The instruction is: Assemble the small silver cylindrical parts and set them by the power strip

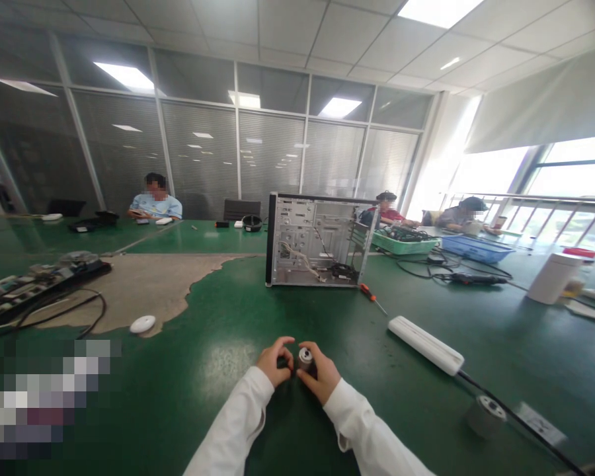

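Observation:
My right hand (321, 372) is wrapped round a small grey metal cylinder (305, 359), its thumb and fingers on the sides and the cylinder's top showing. Just left of it, my left hand (276, 361) is curled with thumb and fingers bent round something small and dark (282, 362), too hidden to name. Both hands are close together over the green table (218, 370). Beyond them stands an open computer case (320, 241) with cables inside. An orange-handled screwdriver (369, 293) lies by the case's lower right corner.
A white power strip (426, 344) with a black cable and another metal cylinder (486, 416) are at the right. Green (406, 244) and blue (476, 249) baskets stand farther back. Electronic parts (39, 284) and a white disc (143, 324) lie left. People sit across the table.

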The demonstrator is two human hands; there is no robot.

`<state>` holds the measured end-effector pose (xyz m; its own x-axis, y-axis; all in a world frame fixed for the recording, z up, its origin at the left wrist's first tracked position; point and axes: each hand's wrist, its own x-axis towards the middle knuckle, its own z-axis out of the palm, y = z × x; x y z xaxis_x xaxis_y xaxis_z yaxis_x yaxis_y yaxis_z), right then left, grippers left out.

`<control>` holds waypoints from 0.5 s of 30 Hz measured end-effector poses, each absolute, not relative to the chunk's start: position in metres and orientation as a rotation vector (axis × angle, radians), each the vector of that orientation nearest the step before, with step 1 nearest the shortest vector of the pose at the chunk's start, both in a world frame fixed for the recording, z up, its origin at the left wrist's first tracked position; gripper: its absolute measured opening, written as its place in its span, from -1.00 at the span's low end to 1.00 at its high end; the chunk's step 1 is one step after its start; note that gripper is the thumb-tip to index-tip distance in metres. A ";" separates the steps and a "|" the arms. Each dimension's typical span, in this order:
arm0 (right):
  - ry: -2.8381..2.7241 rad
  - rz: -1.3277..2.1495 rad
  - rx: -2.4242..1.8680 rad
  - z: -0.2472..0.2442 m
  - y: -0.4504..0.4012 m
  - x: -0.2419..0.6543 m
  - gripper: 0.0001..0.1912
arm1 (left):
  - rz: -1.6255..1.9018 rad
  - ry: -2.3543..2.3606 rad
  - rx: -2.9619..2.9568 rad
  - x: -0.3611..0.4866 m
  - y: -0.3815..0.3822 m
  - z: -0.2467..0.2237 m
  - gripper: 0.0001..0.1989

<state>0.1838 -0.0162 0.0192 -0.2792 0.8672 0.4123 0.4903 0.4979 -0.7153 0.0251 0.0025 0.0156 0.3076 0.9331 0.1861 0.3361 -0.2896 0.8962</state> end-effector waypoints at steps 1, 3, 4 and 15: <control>-1.942 0.593 -1.120 0.019 -0.022 0.190 -0.54 | 0.990 1.146 1.792 0.025 0.003 0.016 -0.41; -1.963 0.613 -1.119 0.018 -0.036 0.204 -0.53 | 1.046 1.183 1.774 0.024 0.004 0.018 -0.47; -1.961 0.618 -1.130 0.017 -0.044 0.214 -0.53 | 1.067 1.200 1.758 0.024 0.004 0.019 -0.49; -1.491 0.084 -1.618 -0.021 -0.120 0.350 -0.49 | 1.116 1.213 1.722 0.024 0.005 0.018 -0.48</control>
